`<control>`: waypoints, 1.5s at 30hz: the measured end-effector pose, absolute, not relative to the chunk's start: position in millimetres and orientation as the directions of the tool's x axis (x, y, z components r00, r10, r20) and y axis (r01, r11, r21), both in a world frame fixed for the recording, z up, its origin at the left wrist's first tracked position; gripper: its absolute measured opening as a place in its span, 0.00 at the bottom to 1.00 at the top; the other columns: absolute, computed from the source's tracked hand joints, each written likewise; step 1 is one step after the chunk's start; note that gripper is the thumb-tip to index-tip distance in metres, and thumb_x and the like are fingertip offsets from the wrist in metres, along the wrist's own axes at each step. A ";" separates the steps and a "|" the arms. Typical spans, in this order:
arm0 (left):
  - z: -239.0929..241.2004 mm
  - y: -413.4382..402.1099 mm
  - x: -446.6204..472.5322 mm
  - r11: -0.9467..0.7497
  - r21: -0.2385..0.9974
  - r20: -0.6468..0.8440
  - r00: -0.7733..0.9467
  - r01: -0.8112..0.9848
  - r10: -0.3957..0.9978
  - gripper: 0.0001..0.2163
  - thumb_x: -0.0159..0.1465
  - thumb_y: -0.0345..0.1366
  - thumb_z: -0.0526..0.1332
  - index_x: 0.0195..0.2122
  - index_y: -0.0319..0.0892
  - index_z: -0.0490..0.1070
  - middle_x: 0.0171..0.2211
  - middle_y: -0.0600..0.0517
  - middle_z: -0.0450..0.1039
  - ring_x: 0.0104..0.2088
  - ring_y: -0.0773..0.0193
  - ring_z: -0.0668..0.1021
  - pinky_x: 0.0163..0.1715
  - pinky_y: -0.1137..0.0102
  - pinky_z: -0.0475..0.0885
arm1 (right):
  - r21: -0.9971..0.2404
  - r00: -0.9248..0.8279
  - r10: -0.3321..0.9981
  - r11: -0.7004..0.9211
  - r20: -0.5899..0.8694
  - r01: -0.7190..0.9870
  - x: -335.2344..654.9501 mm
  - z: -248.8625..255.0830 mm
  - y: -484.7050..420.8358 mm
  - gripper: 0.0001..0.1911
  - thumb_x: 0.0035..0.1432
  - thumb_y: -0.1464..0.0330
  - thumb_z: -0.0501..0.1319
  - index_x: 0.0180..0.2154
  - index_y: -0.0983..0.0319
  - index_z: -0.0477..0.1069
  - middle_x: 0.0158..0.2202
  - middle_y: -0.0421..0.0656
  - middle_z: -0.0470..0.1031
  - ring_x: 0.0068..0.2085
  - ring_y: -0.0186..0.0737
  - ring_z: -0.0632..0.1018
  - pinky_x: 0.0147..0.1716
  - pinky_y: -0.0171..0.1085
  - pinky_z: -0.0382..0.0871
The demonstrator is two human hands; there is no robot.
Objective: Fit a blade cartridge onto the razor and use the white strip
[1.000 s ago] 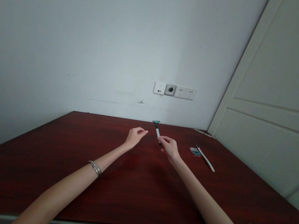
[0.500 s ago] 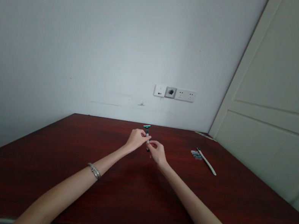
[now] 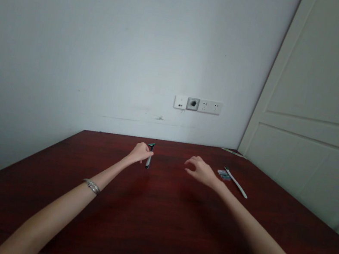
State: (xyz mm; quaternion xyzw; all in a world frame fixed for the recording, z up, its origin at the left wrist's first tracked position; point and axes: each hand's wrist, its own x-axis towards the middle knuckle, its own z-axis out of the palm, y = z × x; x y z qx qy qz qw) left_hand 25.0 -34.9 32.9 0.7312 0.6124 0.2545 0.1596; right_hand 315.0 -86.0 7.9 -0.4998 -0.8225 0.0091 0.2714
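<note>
Pinched in my left hand [image 3: 140, 152] is a razor [image 3: 148, 161], its head at the top and its pale handle with a dark end hanging down above the dark red tabletop [image 3: 140, 218]. My right hand [image 3: 201, 171] hovers apart from it, thumb and fingers spread with nothing between them. Close to the right of that hand lies a small clear packet [image 3: 224, 174] with dark pieces, their kind too small to tell. A slim white stick-like handle with a dark tip [image 3: 236, 183] lies beside the packet, its tip near the packet's edge.
Behind the table rises a pale wall with a row of sockets [image 3: 198, 105]. A panelled white door or cabinet front [image 3: 314, 161] borders the right side. A thin pale strip [image 3: 233, 153] lies at the far right edge of the table.
My right hand has let go of the razor and moved right, its fingers opening. My left hand has carried the razor a little to the left.
</note>
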 end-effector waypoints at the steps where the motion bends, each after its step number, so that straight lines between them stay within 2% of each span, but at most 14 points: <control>1: 30.4 -32.8 15.8 -0.190 0.525 0.157 0.125 0.830 0.980 0.12 0.52 0.38 0.57 0.18 0.37 0.72 0.11 0.54 0.65 0.11 0.71 0.68 0.15 0.78 0.62 | -0.221 -0.366 0.850 0.467 0.379 0.856 338.4 12.1 -81.8 0.13 0.48 0.67 0.60 0.39 0.59 0.72 0.44 0.46 0.71 0.49 0.44 0.67 0.46 0.39 0.62; 3: 23.6 -30.0 -1.0 -0.177 0.476 0.127 0.131 0.862 0.983 0.12 0.52 0.38 0.56 0.17 0.38 0.72 0.09 0.55 0.63 0.11 0.72 0.67 0.15 0.78 0.62 | -0.143 -0.361 0.896 0.405 0.259 0.903 383.2 18.0 -71.8 0.19 0.44 0.70 0.62 0.42 0.61 0.72 0.47 0.47 0.70 0.50 0.46 0.66 0.49 0.40 0.60; 6: 11.4 -28.5 -18.0 -0.148 0.404 0.102 0.117 0.903 0.988 0.12 0.52 0.38 0.55 0.15 0.39 0.70 0.09 0.55 0.62 0.11 0.71 0.67 0.15 0.77 0.61 | -0.092 -0.294 0.949 0.304 0.114 0.948 434.7 18.8 -58.4 0.26 0.40 0.75 0.61 0.46 0.64 0.71 0.49 0.50 0.69 0.49 0.49 0.67 0.50 0.41 0.59; 9: 1.0 -27.8 -24.7 -0.177 0.338 0.134 0.139 0.924 0.981 0.12 0.51 0.38 0.56 0.13 0.39 0.68 0.11 0.53 0.65 0.15 0.69 0.70 0.16 0.77 0.61 | -0.102 -0.199 0.980 0.198 0.002 0.975 461.5 10.7 -50.5 0.34 0.36 0.75 0.62 0.51 0.66 0.67 0.51 0.51 0.69 0.50 0.53 0.66 0.49 0.43 0.60; 12: -6.2 -27.6 -25.5 -0.197 0.293 0.144 0.160 0.936 0.977 0.12 0.50 0.39 0.57 0.14 0.40 0.69 0.14 0.52 0.68 0.19 0.67 0.72 0.18 0.77 0.61 | -0.109 -0.140 0.989 0.135 -0.048 0.985 469.1 -0.6 -45.3 0.39 0.32 0.76 0.62 0.54 0.66 0.65 0.52 0.52 0.68 0.51 0.55 0.66 0.47 0.43 0.60; 19: -11.7 -32.9 -21.8 -0.176 0.200 0.106 0.157 0.964 0.982 0.11 0.51 0.40 0.57 0.20 0.39 0.72 0.23 0.47 0.74 0.25 0.63 0.76 0.24 0.75 0.65 | -0.005 -0.133 0.985 0.133 -0.114 0.991 465.9 -10.0 -34.2 0.39 0.33 0.75 0.59 0.54 0.65 0.65 0.53 0.49 0.67 0.52 0.55 0.65 0.46 0.43 0.61; 23: -8.0 -36.3 -19.3 -0.158 0.166 0.077 0.147 0.973 0.986 0.12 0.52 0.41 0.57 0.21 0.38 0.72 0.23 0.46 0.74 0.26 0.62 0.76 0.24 0.74 0.65 | 0.092 -0.144 0.977 0.160 -0.154 0.983 465.1 -5.9 -31.8 0.36 0.34 0.74 0.60 0.52 0.63 0.67 0.50 0.50 0.70 0.50 0.57 0.68 0.45 0.45 0.62; 26: -6.2 -37.1 -19.0 -0.149 0.171 0.066 0.139 0.974 0.988 0.12 0.52 0.41 0.57 0.22 0.38 0.72 0.24 0.47 0.75 0.26 0.62 0.76 0.23 0.74 0.65 | 0.119 -0.152 0.976 0.171 -0.159 0.978 465.0 -5.1 -30.4 0.33 0.35 0.74 0.60 0.50 0.65 0.69 0.48 0.51 0.71 0.49 0.57 0.68 0.45 0.44 0.62; 34: -10.4 -31.9 -22.1 -0.163 0.181 0.059 0.154 0.970 0.986 0.12 0.52 0.42 0.56 0.21 0.38 0.72 0.22 0.47 0.73 0.25 0.62 0.75 0.21 0.74 0.63 | 0.031 -0.142 0.982 0.147 -0.122 0.989 474.9 -12.5 -18.0 0.27 0.34 0.74 0.61 0.43 0.63 0.74 0.39 0.48 0.75 0.46 0.54 0.71 0.41 0.40 0.66; 39: -10.4 -32.0 -24.3 -0.164 0.190 0.039 0.160 0.968 0.986 0.13 0.52 0.42 0.56 0.20 0.38 0.71 0.21 0.48 0.72 0.23 0.63 0.74 0.19 0.74 0.61 | -0.115 -0.153 0.987 0.147 -0.040 0.982 478.8 -15.9 -14.0 0.21 0.33 0.71 0.63 0.36 0.63 0.75 0.35 0.46 0.76 0.40 0.49 0.75 0.40 0.39 0.67; 42: -9.7 -33.6 -25.6 -0.167 0.179 0.040 0.163 0.970 0.986 0.13 0.52 0.42 0.56 0.20 0.38 0.72 0.21 0.48 0.73 0.23 0.63 0.74 0.19 0.74 0.62 | -0.203 -0.189 0.982 0.189 0.018 0.961 462.7 -13.4 -14.9 0.17 0.36 0.68 0.63 0.34 0.64 0.76 0.33 0.46 0.77 0.36 0.45 0.76 0.37 0.37 0.68; 45: -9.0 -35.6 -26.8 -0.156 0.172 0.030 0.153 0.973 0.988 0.13 0.52 0.42 0.56 0.22 0.38 0.73 0.22 0.47 0.73 0.24 0.63 0.75 0.20 0.74 0.62 | -0.242 -0.288 0.954 0.298 0.078 0.923 423.6 -5.7 -16.9 0.16 0.39 0.66 0.62 0.34 0.64 0.75 0.33 0.45 0.77 0.35 0.43 0.76 0.37 0.36 0.67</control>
